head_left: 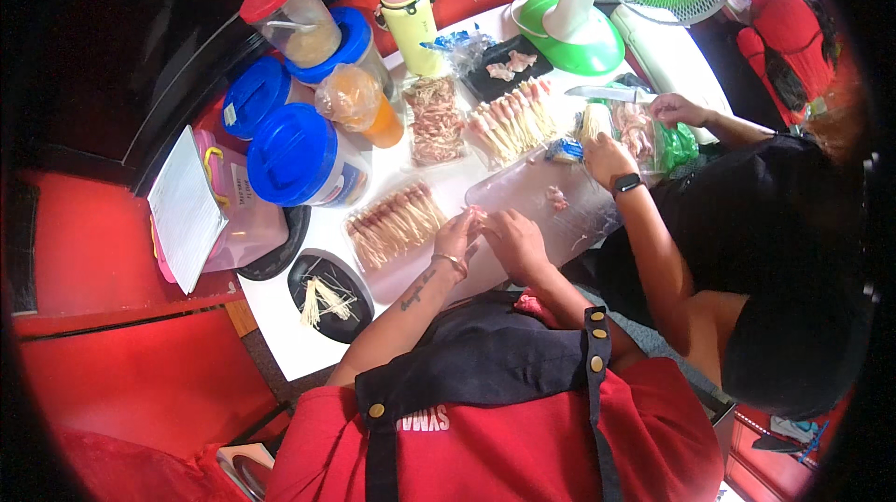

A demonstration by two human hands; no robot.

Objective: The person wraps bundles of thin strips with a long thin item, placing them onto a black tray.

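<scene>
Red walls and red seats close in around a white table point(308, 339) crowded with food and containers. At its far end stands a green fan point(611, 7), its top cut off by the frame. On the near left sits a pink plastic box point(245, 222) with a white ridged lid leaning on it and a pale label on its side, too small to read. Beside it are three tubs with blue lids point(291, 155), a jar with a red lid point(289, 12) lying against them, and a tied bag of orange sauce point(359, 103). A pale green bottle with a pink cap point(411, 21) stands behind.

Clear trays hold rows of meat-wrapped rolls point(397, 222), with a second batch point(511, 121) farther off and a tray of sliced meat point(434, 119) between. A black tray point(509, 63) holds a few meat pieces; a black dish point(327, 295) holds loose pale strands.

On the clear board point(532, 194), the person's left hand point(457, 236) and right hand point(515, 241) meet, fingers pinched narrowly round a small roll point(476, 216) at the board's near left edge; the roll is mostly hidden by the fingers.

A co-worker in black, wearing a dark watch, handles a pale bundle point(593, 121) near a knife point(607, 91); the green bag beside it is hard to make out
</scene>
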